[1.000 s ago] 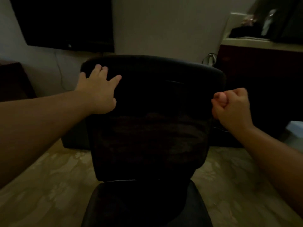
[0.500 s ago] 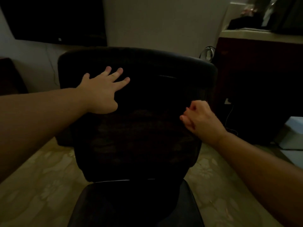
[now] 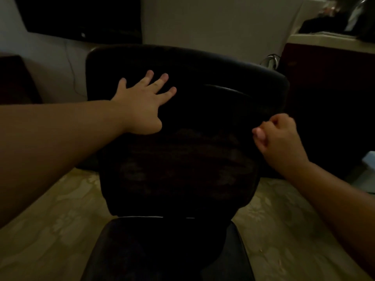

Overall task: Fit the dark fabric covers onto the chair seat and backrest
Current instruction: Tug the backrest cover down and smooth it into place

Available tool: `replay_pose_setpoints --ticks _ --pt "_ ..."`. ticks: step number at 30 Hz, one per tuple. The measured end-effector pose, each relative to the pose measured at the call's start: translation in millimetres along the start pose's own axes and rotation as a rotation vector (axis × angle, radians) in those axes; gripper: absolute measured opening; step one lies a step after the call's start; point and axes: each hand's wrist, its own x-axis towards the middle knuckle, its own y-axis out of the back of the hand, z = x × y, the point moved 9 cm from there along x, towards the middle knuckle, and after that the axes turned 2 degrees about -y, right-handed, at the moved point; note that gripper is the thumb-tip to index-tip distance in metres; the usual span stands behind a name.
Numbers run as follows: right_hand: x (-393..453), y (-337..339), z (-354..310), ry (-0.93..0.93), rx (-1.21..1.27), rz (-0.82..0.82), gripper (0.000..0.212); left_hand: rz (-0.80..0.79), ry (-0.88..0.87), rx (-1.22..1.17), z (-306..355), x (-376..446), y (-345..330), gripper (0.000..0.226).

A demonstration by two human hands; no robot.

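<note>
The backrest (image 3: 182,118), draped in its dark cover, stands upright above the seat (image 3: 166,250). The left hand (image 3: 142,106) presses flat on its upper left, fingers spread. The right hand (image 3: 278,138) is fisted at the right edge, apparently pinching fabric, though the dimness hides the grip. A dark cabinet (image 3: 334,98) stands right; a television (image 3: 81,15) hangs behind.

Dark padded chair seat (image 3: 166,250) cut off by lower frame edge; curled right hand (image 3: 278,138) may pinch dark fabric, indiscernible in gloom; countertop clutter (image 3: 324,21) blurred.
</note>
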Motion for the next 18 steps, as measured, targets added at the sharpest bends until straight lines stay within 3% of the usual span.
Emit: replay_pose_setpoints --ticks 3,4,6,8,9,12,14,16,18 --pt "22 0 -23 -0.161 0.066 0.112 0.019 0.014 0.013 0.000 0 1 -3 0.104" --pt "23 -4 -46 -0.102 0.080 0.120 0.018 0.015 0.013 -0.005 -1 0 -3 0.104" --pt "6 -15 -100 0.227 0.064 0.083 0.017 0.013 0.008 -0.024 -2 -4 0 0.102" --pt "-17 -24 -111 0.454 0.003 0.015 0.017 0.012 0.000 -0.036 0 -6 3 0.101" --pt "-18 -23 -95 0.401 -0.004 0.015 0.020 0.010 -0.001 -0.041 1 -6 4 0.101" --pt "7 -13 -42 -0.020 0.045 0.052 0.026 0.007 0.018 -0.045 4 -2 2 0.101" --pt "23 -16 -50 -0.107 0.030 0.086 0.023 0.008 0.022 -0.034 4 3 -2 0.102" --pt "28 -24 -88 -0.036 0.051 0.092 0.019 0.028 0.016 -0.016 3 3 -5 0.102" --pt "11 -35 -129 0.258 0.036 0.019 0.015 0.049 0.005 -0.002 1 1 -4 0.102"
